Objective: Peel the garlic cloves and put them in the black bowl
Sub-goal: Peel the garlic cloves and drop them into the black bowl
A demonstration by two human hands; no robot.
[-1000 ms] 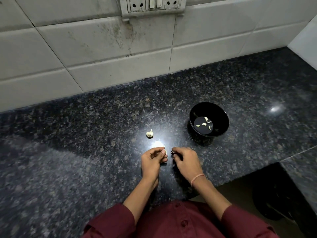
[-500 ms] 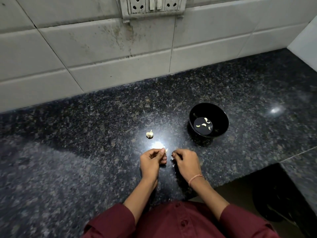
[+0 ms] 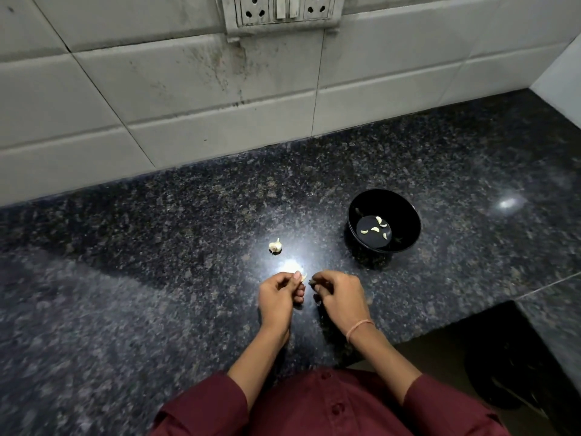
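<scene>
Black speckled granite counter (image 3: pixel 157 262) fills my feed, with the person's two hands low in the middle of it, close together but not touching. The left hand (image 3: pixel 278 297) has its fingers curled in, and the thumb pins a garlic clove (image 3: pixel 302 276) against them. Only a pale tip of the clove shows past the thumb, pointing right toward the other hand. So little of it sticks out that I cannot read its long axis with any confidence. The right hand (image 3: pixel 339 294) is curled too, its fingertips drawn together just beside that tip. I cannot tell whether they pinch a scrap of skin or nothing at all. A thin band (image 3: pixel 360 328) circles the right wrist. Just beyond the left hand, a small garlic remnant (image 3: pixel 275 246) sits on the stone, its stem end pointing away toward the tiled wall (image 3: pixel 188 89). The black bowl (image 3: pixel 405 215) stands upright further right, well apart from the hands. On its flat bottom lie a few peeled cloves (image 3: pixel 374 229), small pale crescents, each turned a different way. A socket panel (image 3: pixel 279 9) is on the wall above.
</scene>
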